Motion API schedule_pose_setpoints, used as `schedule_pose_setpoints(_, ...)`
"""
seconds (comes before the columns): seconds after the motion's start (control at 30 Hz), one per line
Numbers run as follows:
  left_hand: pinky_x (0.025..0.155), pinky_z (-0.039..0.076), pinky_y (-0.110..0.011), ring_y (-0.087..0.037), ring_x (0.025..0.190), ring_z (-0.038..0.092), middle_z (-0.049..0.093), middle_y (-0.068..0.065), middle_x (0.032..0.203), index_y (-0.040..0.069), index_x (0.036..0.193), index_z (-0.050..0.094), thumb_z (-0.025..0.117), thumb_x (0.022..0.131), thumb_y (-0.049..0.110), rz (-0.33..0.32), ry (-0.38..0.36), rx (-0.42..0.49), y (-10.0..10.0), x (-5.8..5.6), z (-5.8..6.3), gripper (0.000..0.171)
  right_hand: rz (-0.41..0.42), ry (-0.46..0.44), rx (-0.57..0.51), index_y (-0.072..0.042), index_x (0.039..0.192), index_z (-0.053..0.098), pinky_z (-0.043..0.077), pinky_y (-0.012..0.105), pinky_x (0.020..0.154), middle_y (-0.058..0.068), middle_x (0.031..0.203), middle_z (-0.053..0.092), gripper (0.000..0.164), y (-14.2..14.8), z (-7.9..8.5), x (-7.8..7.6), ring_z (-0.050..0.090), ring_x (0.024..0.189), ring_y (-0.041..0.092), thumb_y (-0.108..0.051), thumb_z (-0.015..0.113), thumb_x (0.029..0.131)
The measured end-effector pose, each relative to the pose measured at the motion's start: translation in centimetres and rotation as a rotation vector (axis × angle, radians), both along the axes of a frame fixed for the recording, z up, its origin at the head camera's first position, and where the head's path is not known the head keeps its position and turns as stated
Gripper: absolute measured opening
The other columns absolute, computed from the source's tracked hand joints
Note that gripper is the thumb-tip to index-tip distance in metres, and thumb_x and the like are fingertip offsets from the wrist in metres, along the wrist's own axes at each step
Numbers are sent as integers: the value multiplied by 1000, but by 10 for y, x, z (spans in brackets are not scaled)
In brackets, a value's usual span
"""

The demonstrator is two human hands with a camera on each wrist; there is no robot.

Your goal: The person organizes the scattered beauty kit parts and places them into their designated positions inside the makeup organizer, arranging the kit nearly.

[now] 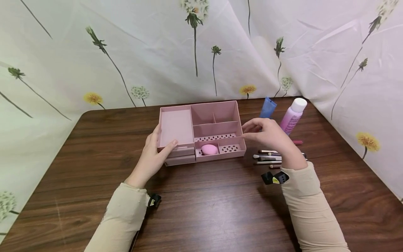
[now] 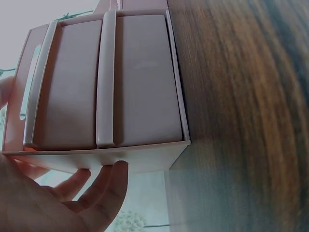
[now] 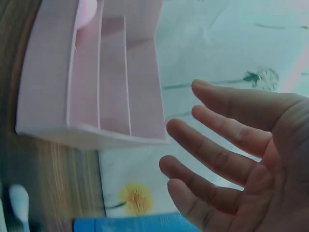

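Note:
A pink desktop organizer (image 1: 176, 127) stands on the table, with a tray top and two drawers on its left and divided compartments on its right. A pink egg-shaped makeup sponge (image 1: 209, 149) lies in a front compartment. My left hand (image 1: 151, 148) holds the organizer's left end, fingers along the side wall and thumb over the front top edge. Both drawer fronts (image 2: 145, 82) are closed in the left wrist view. Beside the organizer's right end is my right hand (image 1: 266, 134), its fingers spread loosely with nothing between them; the right wrist view shows a gap to the wall.
Right of the organizer are a blue tube (image 1: 268, 107), a pink bottle with a white cap (image 1: 292, 115) and several makeup brushes (image 1: 266, 157), partly hidden by my right arm. A red stick (image 1: 297, 142) lies behind them. A floral cloth (image 1: 141, 52) hangs along the table's back edge.

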State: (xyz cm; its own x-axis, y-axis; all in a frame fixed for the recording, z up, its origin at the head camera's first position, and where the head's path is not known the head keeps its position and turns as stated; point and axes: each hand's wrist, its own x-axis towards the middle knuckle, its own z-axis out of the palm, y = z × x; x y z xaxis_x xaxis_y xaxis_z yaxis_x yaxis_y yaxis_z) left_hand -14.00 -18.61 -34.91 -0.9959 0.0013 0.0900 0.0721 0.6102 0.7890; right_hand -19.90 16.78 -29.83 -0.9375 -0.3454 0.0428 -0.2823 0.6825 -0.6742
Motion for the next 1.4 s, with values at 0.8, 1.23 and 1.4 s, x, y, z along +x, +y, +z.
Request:
schedule_pose_setpoints(0.8, 119, 21, -58, -35, 148, 23, 19, -21, 161, 20, 161, 8, 61, 96, 44, 19, 19, -2, -4, 1, 8, 87, -73, -124, 159, 5, 118, 66, 47, 51, 96, 23, 115, 69, 41, 56, -28, -33, 62, 108, 36, -22, 73, 88)
schedule_pose_setpoints(1.23, 119, 21, -56, -34, 149, 22, 18, -20, 162, 17, 161, 8, 60, 96, 45, 12, 0, 5, -3, 1, 1, 88, -74, -214, 152, 7, 120, 65, 51, 34, 77, 19, 106, 71, 46, 84, -40, -33, 63, 86, 22, -22, 76, 86)
schedule_pose_setpoints(1.4, 119, 21, -56, -34, 149, 21, 18, -19, 162, 16, 161, 8, 60, 96, 46, 11, -6, 4, -1, 2, 0, 88, -52, -266, 136, 12, 118, 64, 51, 31, 68, 22, 105, 70, 43, 91, -45, -33, 61, 75, 12, -13, 74, 85)
